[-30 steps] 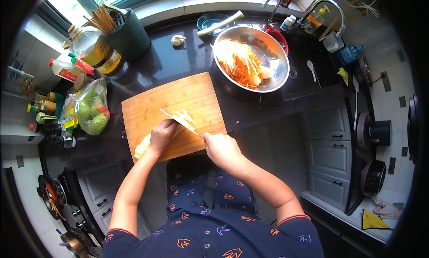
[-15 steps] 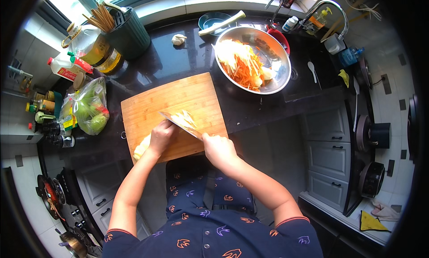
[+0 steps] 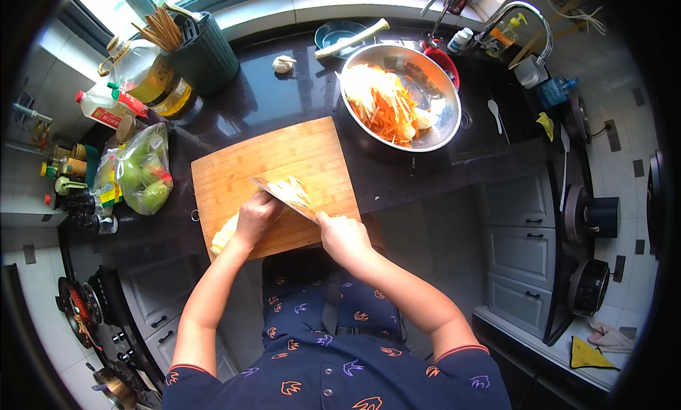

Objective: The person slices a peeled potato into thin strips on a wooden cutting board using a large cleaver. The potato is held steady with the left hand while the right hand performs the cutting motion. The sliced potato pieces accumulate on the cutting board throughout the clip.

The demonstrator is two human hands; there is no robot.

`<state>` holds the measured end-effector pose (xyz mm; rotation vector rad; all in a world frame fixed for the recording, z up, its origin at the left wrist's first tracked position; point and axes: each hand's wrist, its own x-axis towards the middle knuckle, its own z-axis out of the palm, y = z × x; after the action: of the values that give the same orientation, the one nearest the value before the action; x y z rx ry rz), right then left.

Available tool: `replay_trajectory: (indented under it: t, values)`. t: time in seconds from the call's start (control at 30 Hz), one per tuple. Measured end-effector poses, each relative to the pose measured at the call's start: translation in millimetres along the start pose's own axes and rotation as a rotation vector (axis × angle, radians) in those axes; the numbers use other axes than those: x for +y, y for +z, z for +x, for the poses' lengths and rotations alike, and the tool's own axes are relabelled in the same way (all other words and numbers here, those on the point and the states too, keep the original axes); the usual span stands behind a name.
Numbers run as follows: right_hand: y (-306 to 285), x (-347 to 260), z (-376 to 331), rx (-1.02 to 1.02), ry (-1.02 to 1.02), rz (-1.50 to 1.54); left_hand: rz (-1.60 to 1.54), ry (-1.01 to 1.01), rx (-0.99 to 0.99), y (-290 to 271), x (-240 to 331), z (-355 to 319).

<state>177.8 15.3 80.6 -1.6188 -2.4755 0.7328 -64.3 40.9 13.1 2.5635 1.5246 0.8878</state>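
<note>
In my right hand [image 3: 345, 240] is the handle of a kitchen knife [image 3: 289, 200], its wide blade slanting to the far left across the wooden cutting board [image 3: 277, 149]. My left hand [image 3: 257, 217] is closed, knuckles bent against the left side of the blade; what lies under its fingers is hidden. On the blade's right side rest thin pale-yellow vegetable strips [image 3: 296, 191]. A pale-yellow cut vegetable [image 3: 224, 235], whose kind I cannot make out, lies by my left wrist near the board's left edge.
A steel bowl [image 3: 443, 101] with orange and pale shreds stands beyond the board, right. A bag of green produce [image 3: 144, 170], bottles [image 3: 138, 76] and a chopstick holder [image 3: 206, 55] line the left. Garlic [image 3: 284, 64] sits at the back; a white spoon [image 3: 495, 115] lies right.
Both hands and the knife stay at nearly the same spot on the board, with only a very slight shift. The strips beside the blade look much the same.
</note>
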Motion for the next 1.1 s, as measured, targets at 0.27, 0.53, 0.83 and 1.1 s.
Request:
replay_trajectory:
  t: [0.27, 0.53, 0.83, 1.1]
  values:
    - [-28, -14, -6, -0.005, 0.002, 0.04, -0.032, -0.022, 0.036, -2, 3, 0]
    - [2, -6, 4, -0.002, 0.017, 0.01, -0.016, -0.011, 0.014, -2, 1, 0]
    - [-17, -15, -4, -0.015, 0.005, 0.028, -0.051, -0.038, 0.037, -1, 6, -1]
    - [-6, -8, 5, 0.024, -0.015, 0.03, -0.026, -0.023, 0.031, -5, 5, 5]
